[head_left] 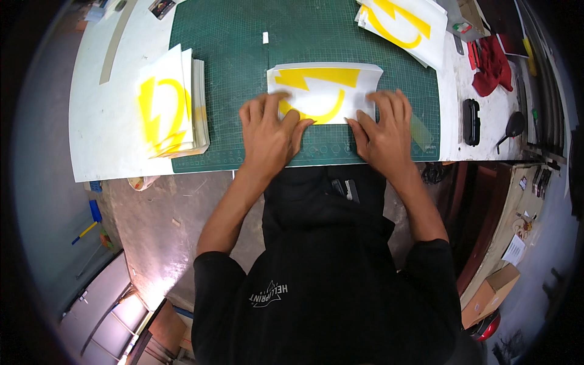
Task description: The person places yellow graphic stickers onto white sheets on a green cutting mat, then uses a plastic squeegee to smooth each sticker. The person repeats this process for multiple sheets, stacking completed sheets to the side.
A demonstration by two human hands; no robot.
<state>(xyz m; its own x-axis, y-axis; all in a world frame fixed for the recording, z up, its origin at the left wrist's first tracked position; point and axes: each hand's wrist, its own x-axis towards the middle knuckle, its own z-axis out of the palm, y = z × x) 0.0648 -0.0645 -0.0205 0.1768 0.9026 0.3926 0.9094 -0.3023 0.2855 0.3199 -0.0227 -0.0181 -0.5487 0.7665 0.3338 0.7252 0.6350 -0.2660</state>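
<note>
A white sheet with yellow printed shapes lies before me on a green cutting mat, near the table's front edge. Its far edge curves upward. My left hand grips the left end, thumb along the near edge and fingers curled over the side. At the right end my right hand holds it in the same way, thumb at the near corner. Fingertips of both hands are slightly blurred. Whether it is one sheet or several layers, I cannot tell.
Left of my hands stands a stack of similar printed sheets. Another pile lies at the far right. Beyond the mat's right side are a red cloth, a black case and a black spoon-shaped object.
</note>
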